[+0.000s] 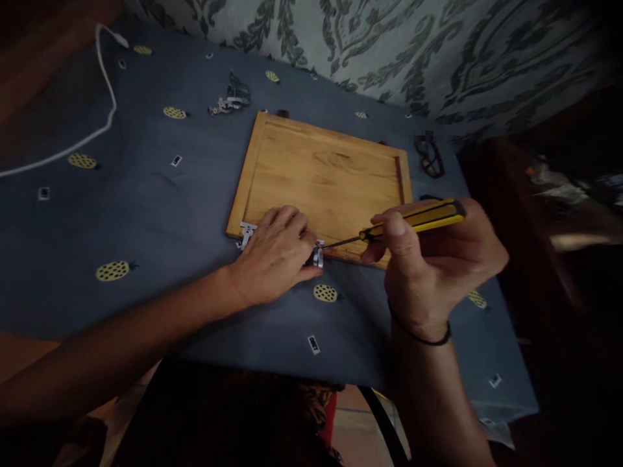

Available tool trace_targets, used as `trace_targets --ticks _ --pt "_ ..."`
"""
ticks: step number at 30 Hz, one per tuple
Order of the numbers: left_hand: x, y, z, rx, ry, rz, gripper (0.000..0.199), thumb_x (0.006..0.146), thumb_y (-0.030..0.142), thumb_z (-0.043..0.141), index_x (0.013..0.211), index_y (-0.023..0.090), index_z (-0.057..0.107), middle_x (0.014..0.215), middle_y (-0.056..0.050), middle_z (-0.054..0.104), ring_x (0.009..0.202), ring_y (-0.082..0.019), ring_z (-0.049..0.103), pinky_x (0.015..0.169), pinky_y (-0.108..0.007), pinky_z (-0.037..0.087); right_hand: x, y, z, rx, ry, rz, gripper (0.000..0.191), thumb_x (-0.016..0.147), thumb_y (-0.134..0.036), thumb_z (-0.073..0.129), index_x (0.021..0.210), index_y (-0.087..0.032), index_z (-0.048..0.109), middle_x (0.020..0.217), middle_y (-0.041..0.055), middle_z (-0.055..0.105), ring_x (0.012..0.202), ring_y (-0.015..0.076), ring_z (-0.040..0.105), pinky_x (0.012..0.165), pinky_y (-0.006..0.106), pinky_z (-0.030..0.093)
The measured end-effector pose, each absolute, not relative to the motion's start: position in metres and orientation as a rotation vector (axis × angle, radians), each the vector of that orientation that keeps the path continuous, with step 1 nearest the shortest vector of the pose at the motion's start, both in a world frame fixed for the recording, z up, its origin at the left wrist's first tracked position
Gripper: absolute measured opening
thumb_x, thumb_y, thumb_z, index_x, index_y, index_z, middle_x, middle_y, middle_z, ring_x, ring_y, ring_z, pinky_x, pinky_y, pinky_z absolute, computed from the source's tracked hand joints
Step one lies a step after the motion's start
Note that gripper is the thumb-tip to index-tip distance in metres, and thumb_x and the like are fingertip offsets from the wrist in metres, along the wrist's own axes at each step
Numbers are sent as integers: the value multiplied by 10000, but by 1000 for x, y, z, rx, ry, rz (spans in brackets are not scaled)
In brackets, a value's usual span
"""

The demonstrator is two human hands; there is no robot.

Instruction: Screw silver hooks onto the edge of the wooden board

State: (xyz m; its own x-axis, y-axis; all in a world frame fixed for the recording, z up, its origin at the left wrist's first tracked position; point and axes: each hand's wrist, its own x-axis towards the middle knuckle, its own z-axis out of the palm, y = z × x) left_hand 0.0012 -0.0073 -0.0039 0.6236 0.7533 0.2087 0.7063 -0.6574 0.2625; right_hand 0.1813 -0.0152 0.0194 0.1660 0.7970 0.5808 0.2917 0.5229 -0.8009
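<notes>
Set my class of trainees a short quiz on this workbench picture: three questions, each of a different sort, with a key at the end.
1. Multiple choice. The right hand holds a screwdriver. Where is its tip?
A. At the white cable
B. At the metal hinge by the left hand
C. At the floor

2. True or false. A pair of glasses lies to the right of the wooden panel in the picture.

3. Fill in the gap. The blue-grey tablecloth is printed with yellow ____.

Key: 1. B; 2. True; 3. pineapples
</notes>
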Motion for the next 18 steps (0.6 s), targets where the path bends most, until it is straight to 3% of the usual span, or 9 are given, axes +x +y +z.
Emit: trace_targets --ticks 14,18 --pt "2 -7 -3 2688 1224 433 405 916 451 766 1099 90 741 1126 -144 668 1183 -335 557 1029 -463 452 183 -10 19 -1015 -1426 514 160 825 -294 852 773 -267 704 715 -49 686 431 103 576 366 252 427" --pt "2 -7 -5 2693 1228 456 399 915 453 767 1086 94 737 1117 -141 665 1162 -326 552 1011 -456 449 185 -10 19 -1009 -1420 568 91 838 -290 847 901 -295 782 789 -32 701 455 99 588 377 251 455"
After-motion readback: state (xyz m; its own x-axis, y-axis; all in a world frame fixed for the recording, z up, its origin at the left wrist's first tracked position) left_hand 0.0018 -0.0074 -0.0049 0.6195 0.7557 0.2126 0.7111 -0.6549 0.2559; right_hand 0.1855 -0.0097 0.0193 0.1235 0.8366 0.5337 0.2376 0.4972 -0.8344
